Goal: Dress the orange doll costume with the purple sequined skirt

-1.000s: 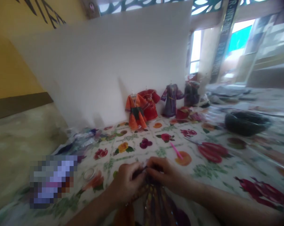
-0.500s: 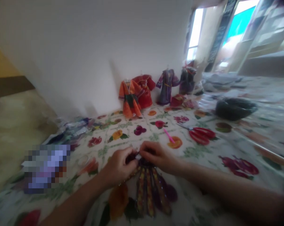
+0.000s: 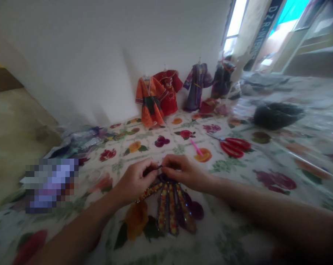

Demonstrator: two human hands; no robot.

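Note:
A small dark garment (image 3: pixel 169 179) with several yellow-and-red patterned strips (image 3: pixel 173 209) lies on the tablecloth, its strips fanned toward me and edged with shiny beads. My left hand (image 3: pixel 138 178) pinches its dark upper edge between thumb and fingers. Close beside it, my right hand (image 3: pixel 183 171) grips the same edge, fingers curled and pressed together. The two sets of fingertips almost meet. What exactly lies between them is partly hidden by the fingers.
Red-handled scissors (image 3: pixel 234 146) and a pink stick-like tool (image 3: pixel 196 147) lie beyond my hands. Little doll-sized dresses (image 3: pixel 149 101) stand along the wall. A dark bundle (image 3: pixel 278 115) sits on the right, under or near clear plastic. A pixelated object (image 3: pixel 52 186) is at left.
The view has shifted, so the table and dresses appear higher. My fingertips have moved slightly along the garment's edge, and a strip on the left shows more clearly.

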